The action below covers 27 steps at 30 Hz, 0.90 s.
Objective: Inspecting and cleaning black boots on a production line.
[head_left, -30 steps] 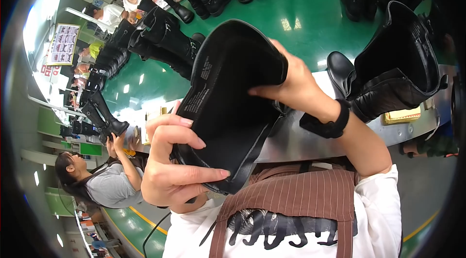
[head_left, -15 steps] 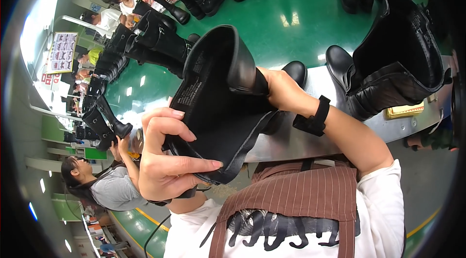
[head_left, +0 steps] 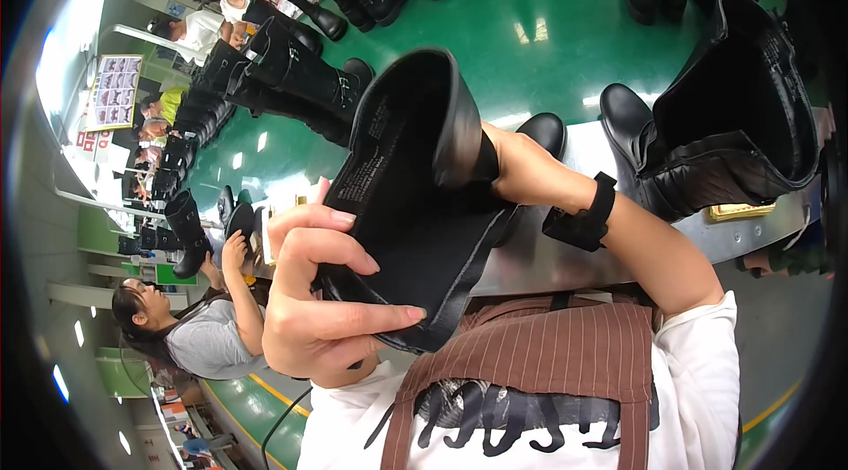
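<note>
A tall black boot (head_left: 415, 205) is held up before me, its wide shaft opening turned my way so the dark lining shows. My left hand (head_left: 327, 284) grips the near edge of the shaft, thumb and fingers pressed on the rim. On the far right side of the shaft, my right hand (head_left: 521, 165) is wrapped round it; its fingertips are hidden behind the leather. A black toe (head_left: 543, 134) shows beyond my right wrist; whether it belongs to the held boot I cannot tell. A second black boot (head_left: 733, 156) stands to the right, its shaft gaping open.
A metal-edged work table (head_left: 565, 262) lies under the boots. Beside the right boot is a yellow stack of paper (head_left: 740, 211). Several black boots (head_left: 309, 90) line the green surface (head_left: 503, 55) beyond. At left a co-worker (head_left: 208, 333) handles other boots.
The held boot and both my hands have shifted slightly right, the left hand also a little lower. At left, the co-worker's hands and boots have moved apart.
</note>
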{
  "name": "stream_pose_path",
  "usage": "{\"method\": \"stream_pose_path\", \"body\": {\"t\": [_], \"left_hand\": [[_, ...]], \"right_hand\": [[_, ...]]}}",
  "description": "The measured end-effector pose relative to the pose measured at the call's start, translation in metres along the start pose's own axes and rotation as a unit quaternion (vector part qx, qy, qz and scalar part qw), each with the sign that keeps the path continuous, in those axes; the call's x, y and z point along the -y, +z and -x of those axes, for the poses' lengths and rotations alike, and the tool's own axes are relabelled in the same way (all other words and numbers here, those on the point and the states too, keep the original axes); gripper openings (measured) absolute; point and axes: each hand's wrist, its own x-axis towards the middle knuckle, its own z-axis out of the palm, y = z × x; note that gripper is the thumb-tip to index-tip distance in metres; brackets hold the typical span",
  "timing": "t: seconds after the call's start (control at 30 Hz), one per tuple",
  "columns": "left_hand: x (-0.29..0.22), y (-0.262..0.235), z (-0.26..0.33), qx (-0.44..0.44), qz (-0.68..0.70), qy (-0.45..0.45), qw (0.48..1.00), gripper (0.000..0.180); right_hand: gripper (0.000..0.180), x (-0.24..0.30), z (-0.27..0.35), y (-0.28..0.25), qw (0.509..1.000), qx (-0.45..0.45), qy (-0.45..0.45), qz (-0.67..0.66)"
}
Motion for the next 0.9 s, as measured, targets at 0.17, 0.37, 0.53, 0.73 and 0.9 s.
{"method": "stream_pose_path", "body": {"t": [0.17,0.37,0.53,0.73,0.9], "left_hand": [[-0.015,0.012,-0.012,-0.067,-0.019,-0.047,0.996,0.033],[-0.009,0.065,-0.042,-0.337,-0.217,-0.140,0.905,0.044],[0.011,0.121,-0.041,-0.543,-0.020,-0.080,0.836,0.079],[0.013,0.193,0.008,-0.312,0.290,-0.274,0.862,0.071],[0.018,0.231,0.030,-0.203,0.319,-0.326,0.866,0.038]], "right_hand": [[0.081,-0.006,0.019,-0.014,0.995,-0.014,-0.020,-0.100],[0.040,-0.006,0.091,-0.027,0.965,-0.199,0.082,-0.149],[0.019,-0.020,0.116,0.001,0.968,-0.107,0.227,-0.030],[0.021,-0.028,0.101,0.009,0.972,-0.052,0.229,0.024],[0.030,-0.030,0.091,0.001,0.959,0.053,0.278,0.027]]}}
